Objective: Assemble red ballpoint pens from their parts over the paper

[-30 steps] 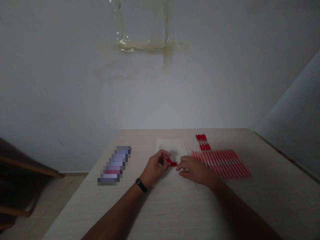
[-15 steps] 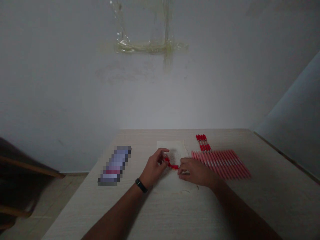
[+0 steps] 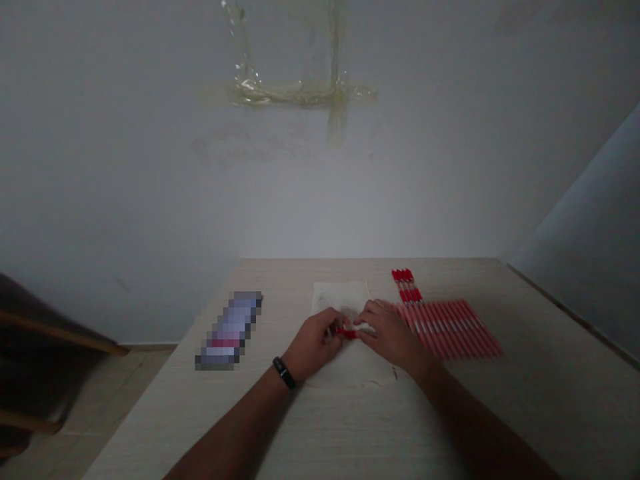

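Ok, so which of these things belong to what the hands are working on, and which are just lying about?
Part of the work: left hand, right hand, small red piece held between them, pale sheet, row of pink pens, red-tipped pens.

Just lying about: blurred object, tape on the wall.

Pens — pink, white-banded, red-capped
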### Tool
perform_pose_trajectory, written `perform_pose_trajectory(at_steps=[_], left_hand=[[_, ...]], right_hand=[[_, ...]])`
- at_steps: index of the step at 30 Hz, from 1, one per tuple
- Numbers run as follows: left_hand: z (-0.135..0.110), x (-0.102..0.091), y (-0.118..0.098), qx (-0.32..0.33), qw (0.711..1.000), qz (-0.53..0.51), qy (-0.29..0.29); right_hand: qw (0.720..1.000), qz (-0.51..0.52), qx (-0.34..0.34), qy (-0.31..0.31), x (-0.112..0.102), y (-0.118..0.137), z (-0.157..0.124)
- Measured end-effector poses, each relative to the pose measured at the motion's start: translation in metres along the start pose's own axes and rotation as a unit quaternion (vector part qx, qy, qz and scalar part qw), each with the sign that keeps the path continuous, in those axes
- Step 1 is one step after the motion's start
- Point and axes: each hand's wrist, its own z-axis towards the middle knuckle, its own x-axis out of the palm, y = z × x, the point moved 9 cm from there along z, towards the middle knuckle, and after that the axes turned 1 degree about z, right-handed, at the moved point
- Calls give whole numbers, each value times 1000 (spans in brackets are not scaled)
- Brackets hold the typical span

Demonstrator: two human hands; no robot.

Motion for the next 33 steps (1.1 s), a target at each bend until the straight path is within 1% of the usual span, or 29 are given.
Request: perform_pose_trajectory(at_steps=[6, 12, 16, 20, 24, 29, 33], left_hand=[[2, -9, 16, -51, 997, -41, -48], [2, -12, 26, -86, 990, -88, -63], [3, -12, 28, -87, 989, -100, -63], [1, -14, 28, -85, 993, -53, -68], [-1, -16, 26, -74, 994, 10, -76], [0, -14, 24, -50, 996, 39, -64], [0, -11, 25, -39, 996, 64, -50]], right_hand=[[999, -32, 3, 7, 6, 2, 2], [999, -30, -2, 13, 10, 4, 4], [1000, -22, -16, 10, 9, 7, 4], [1000, 3, -12, -11, 5, 2, 4], [997, 61, 19, -48, -2, -10, 3], [985, 138, 52, -86, -15, -23, 0], [980, 153, 55, -119, -25, -28, -2]])
